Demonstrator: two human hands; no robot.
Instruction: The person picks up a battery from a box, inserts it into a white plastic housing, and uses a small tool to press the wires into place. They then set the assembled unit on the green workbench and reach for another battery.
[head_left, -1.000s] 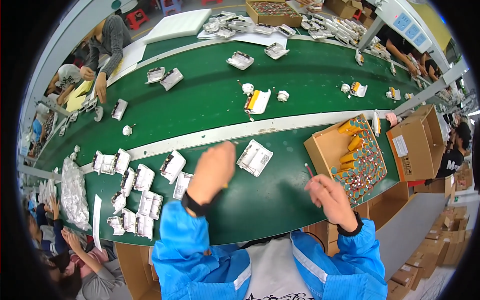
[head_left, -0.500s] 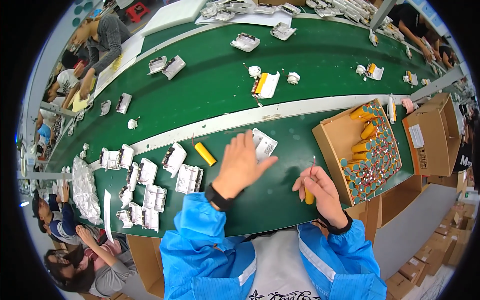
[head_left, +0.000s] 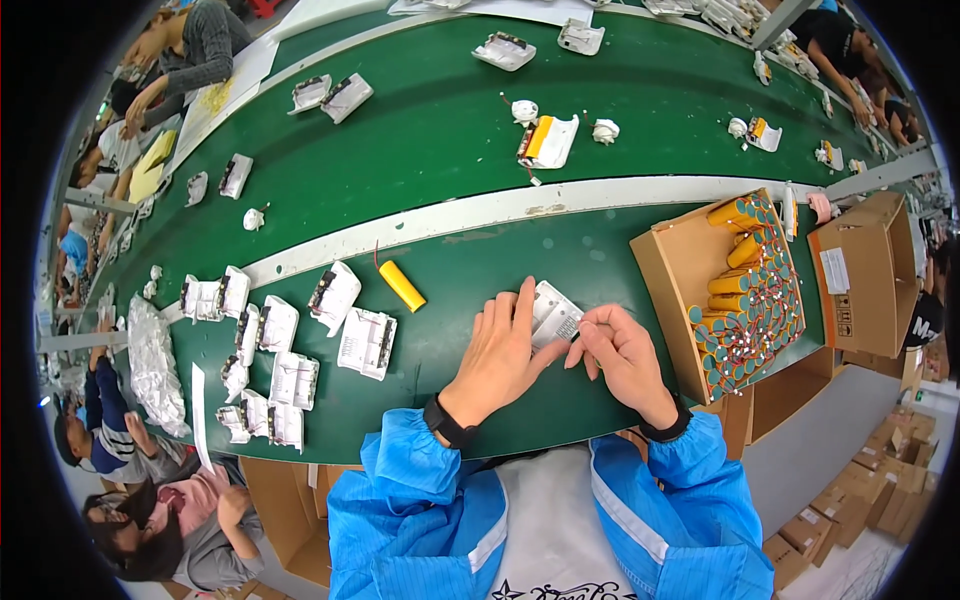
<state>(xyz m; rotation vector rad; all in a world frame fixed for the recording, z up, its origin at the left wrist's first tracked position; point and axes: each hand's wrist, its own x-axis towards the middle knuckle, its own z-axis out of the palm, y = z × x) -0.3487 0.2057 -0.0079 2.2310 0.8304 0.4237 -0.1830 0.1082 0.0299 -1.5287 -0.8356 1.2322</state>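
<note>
Over the near middle of the green bench, a white plastic housing [head_left: 554, 314] with rows of slots lies between my hands. My left hand [head_left: 500, 350] holds it from the left, fingers along one side and thumb at the near edge. At the housing's right end, my right hand [head_left: 622, 358] has its fingers curled together; whatever they grip is hidden. A yellow cylindrical battery [head_left: 402, 286] with a thin red wire rests on the bench left of my left hand. Further left sit several white housings [head_left: 368, 343] with dark parts inside.
An open cardboard box [head_left: 672, 305] of yellow batteries with wires stands to the right, a second carton [head_left: 862, 275] beyond it. A white rail [head_left: 450, 232] divides the bench from a green conveyor [head_left: 420, 150] carrying housings. A crumpled silvery bag [head_left: 155, 370] lies far left. Co-workers sit around.
My right hand has moved left and up to the housing; the yellow battery it held no longer shows. My left hand has come down onto the housing, which now sits lower and further right.
</note>
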